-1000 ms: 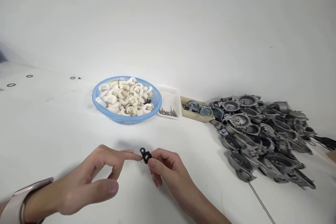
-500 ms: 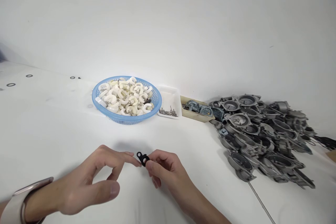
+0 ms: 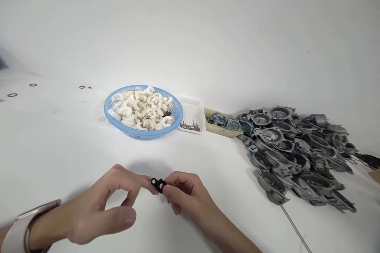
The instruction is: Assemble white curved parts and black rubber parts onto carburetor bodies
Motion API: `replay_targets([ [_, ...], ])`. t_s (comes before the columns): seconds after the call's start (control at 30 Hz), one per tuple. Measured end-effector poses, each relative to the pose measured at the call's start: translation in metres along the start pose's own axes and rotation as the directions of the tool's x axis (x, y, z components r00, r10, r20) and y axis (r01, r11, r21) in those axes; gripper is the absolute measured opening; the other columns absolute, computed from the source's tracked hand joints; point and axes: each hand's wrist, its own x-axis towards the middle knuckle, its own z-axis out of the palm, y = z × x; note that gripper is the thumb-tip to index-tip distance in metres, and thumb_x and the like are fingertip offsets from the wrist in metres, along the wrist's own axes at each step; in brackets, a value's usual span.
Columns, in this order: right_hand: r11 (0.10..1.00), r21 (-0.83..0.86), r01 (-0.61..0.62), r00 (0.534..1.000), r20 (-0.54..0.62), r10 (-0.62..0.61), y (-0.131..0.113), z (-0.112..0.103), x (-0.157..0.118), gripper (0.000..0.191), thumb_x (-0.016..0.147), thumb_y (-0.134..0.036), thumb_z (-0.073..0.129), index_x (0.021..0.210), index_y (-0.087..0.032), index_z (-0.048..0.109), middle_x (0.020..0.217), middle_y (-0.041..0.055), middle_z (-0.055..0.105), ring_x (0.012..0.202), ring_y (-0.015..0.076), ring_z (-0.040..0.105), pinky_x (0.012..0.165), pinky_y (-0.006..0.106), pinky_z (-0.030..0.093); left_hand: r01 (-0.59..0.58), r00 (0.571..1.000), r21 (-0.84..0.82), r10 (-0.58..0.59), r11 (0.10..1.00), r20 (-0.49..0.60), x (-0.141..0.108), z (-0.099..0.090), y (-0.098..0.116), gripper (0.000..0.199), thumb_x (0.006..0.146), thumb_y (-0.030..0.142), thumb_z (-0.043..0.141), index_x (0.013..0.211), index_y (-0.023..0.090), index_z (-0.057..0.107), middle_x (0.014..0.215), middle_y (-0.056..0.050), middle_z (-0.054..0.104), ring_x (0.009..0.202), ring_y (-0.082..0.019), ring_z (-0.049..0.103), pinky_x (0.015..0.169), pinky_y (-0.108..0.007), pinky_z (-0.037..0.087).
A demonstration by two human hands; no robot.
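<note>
In the head view, the right hand (image 3: 188, 193) pinches the black two-ringed part (image 3: 157, 184) above the near desk (image 3: 166, 231). The part has tipped lower — close by the spread left hand (image 3: 95, 203) — suggesting turning, not release.

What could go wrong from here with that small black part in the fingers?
The black two-holed part might slip: the right hand pinches only one end, and the left hand's thumb stands well away from it.
The grey metal castings are stacked loosely, so a bump could slide some.
White C-shaped pieces heap up in the blue basket; a knock could spill a few.
</note>
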Motion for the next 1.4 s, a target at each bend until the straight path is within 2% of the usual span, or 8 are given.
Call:
replay_targets([
  [0.23, 1.000, 0.016, 0.005, 1.000, -0.008, -0.005, -0.0011, 0.0017, -0.0005, 0.031, 0.082, -0.045, 0.077, 0.079, -0.015, 0.071, 0.062, -0.0024, 0.054, 0.055, 0.0096, 0.047, 0.054, 0.024, 0.034, 0.000, 1.000, 0.006, 0.000, 1.000, 0.008, 0.0000, -0.0005, 0.0001, 0.018, 0.096, 0.042, 0.062, 0.098, 0.023, 0.062, 0.116, -0.007, 0.067, 0.130, -0.032, 0.056, 0.116, -0.051, 0.044],
  [0.5, 0.999, 0.036, 0.036, 0.999, -0.014, -0.035, -0.0017, -0.0011, 0.0004, 0.035, 0.082, -0.049, 0.079, 0.080, -0.015, 0.072, 0.062, -0.0025, 0.053, 0.055, 0.0099, 0.047, 0.054, 0.024, 0.035, -0.027, 0.999, 0.017, 0.026, 0.999, 0.037, -0.0014, -0.0031, -0.0012, 0.015, 0.096, 0.038, 0.062, 0.098, 0.024, 0.063, 0.108, -0.007, 0.067, 0.136, -0.037, 0.054, 0.117, -0.052, 0.042],
  [0.67, 0.999, 0.033, 0.033, 0.999, -0.007, -0.032, -0.0038, -0.0007, -0.0001, 0.036, 0.082, -0.050, 0.079, 0.082, -0.015, 0.073, 0.062, -0.0026, 0.053, 0.056, 0.0097, 0.047, 0.055, 0.025, 0.035, -0.071, 0.997, 0.041, 0.070, 0.997, 0.034, -0.0012, -0.0018, 0.0027, 0.017, 0.097, 0.041, 0.060, 0.099, 0.025, 0.063, 0.108, -0.006, 0.066, 0.134, -0.035, 0.057, 0.114, -0.050, 0.046],
  [0.87, 0.999, 0.019, 0.026, 1.000, -0.009, -0.026, -0.0030, -0.0008, -0.0005, 0.036, 0.083, -0.051, 0.079, 0.083, -0.015, 0.074, 0.062, -0.0024, 0.054, 0.056, 0.0100, 0.047, 0.055, 0.025, 0.035, -0.076, 0.997, 0.066, 0.074, 0.995, 0.028, -0.0016, -0.0004, 0.0030, 0.020, 0.097, 0.043, 0.060, 0.097, 0.024, 0.063, 0.105, -0.007, 0.066, 0.131, -0.036, 0.057, 0.112, -0.053, 0.048],
  [1.27, 0.999, 0.024, 0.024, 1.000, 0.001, -0.024, -0.0018, -0.0003, -0.0010, 0.036, 0.082, -0.050, 0.080, 0.082, -0.015, 0.073, 0.062, -0.0022, 0.054, 0.056, 0.0101, 0.047, 0.055, 0.025, 0.035, -0.086, 0.996, 0.023, 0.085, 0.996, 0.041, -0.0017, -0.0016, -0.0009, 0.015, 0.098, 0.040, 0.060, 0.101, 0.026, 0.063, 0.115, -0.005, 0.066, 0.134, -0.034, 0.055, 0.115, -0.051, 0.043],
  [1.4, 0.999, 0.029, 0.025, 1.000, -0.003, -0.025, -0.0026, 0.0003, -0.0007, 0.037, 0.082, -0.051, 0.080, 0.081, -0.015, 0.073, 0.062, -0.0021, 0.054, 0.056, 0.0100, 0.047, 0.055, 0.025, 0.034, -0.105, 0.993, 0.013, 0.104, 0.994, 0.050, -0.0016, -0.0016, 0.0003, 0.011, 0.098, 0.038, 0.060, 0.103, 0.028, 0.063, 0.111, -0.003, 0.065, 0.133, -0.032, 0.056, 0.114, -0.048, 0.044],
])
